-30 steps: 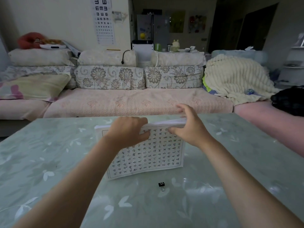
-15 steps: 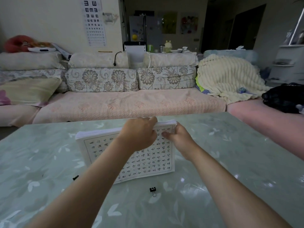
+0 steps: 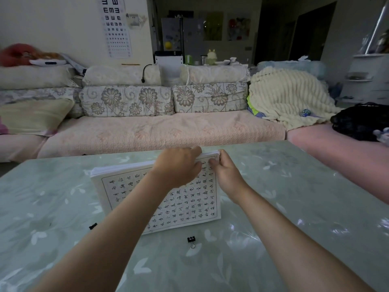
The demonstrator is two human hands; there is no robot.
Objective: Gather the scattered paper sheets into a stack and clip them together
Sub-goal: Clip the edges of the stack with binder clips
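A thick stack of white paper sheets (image 3: 126, 186), printed with a grid of characters, stands tilted on its lower edge on the table. My left hand (image 3: 179, 167) grips the stack's top edge near its right end, fingers curled over the far side. My right hand (image 3: 225, 171) pinches the top right corner, right beside the left hand. A small black binder clip (image 3: 191, 240) lies on the table just in front of the stack. Part of a second black clip (image 3: 93, 226) shows beside my left forearm, at the stack's lower left.
The table (image 3: 294, 207) has a glossy pale green top with a leaf pattern. A pink sofa (image 3: 160, 131) with floral cushions runs along its far side, with a cream blanket (image 3: 288, 98) and a black bag (image 3: 360, 121) at the right.
The stack's far edge has come up off the table, so it stands steeper. My left hand slid right along the top edge to meet the right hand. The second clip came into view.
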